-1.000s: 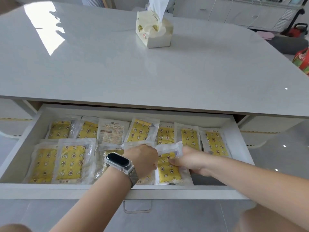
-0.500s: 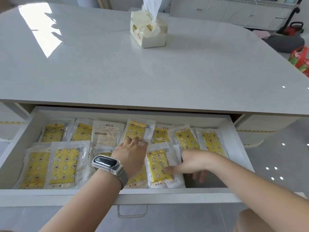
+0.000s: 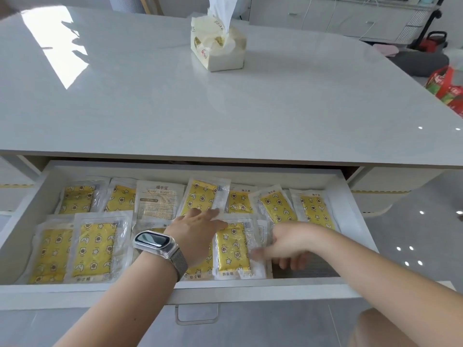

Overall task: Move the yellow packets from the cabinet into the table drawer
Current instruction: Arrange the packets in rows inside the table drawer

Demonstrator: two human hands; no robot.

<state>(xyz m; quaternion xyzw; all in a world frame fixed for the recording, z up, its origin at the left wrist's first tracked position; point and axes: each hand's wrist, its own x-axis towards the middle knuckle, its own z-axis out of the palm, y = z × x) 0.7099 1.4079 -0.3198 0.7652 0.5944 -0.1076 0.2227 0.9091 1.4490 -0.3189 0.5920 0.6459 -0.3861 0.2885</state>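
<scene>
We see the table drawer [image 3: 350, 209] pulled open beneath the white tabletop [image 3: 225, 108], and the yellow packets [image 3: 95, 249] lie flat inside it in two rows, a back row and a front row, several overlapping at their edges. One packet in the back row [image 3: 159, 201] lies with its printed white side up. Our left hand [image 3: 198, 234], with a watch [image 3: 154, 242] on the wrist, reaches into the drawer; its fingers are extended and spread flat, resting on packets near the middle of the drawer, and nothing is gripped. Our right hand [image 3: 290, 244] is low over the right front part of the drawer, fingers loosely curled and partly blurred, the fingertips touching the clear edge of a front-row packet [image 3: 233, 249]; no packet is held in it. To the right of that packet a bare strip of the drawer floor [image 3: 305, 270] shows. A tissue pack [image 3: 218, 46] stands on the tabletop, well apart from the drawer.
</scene>
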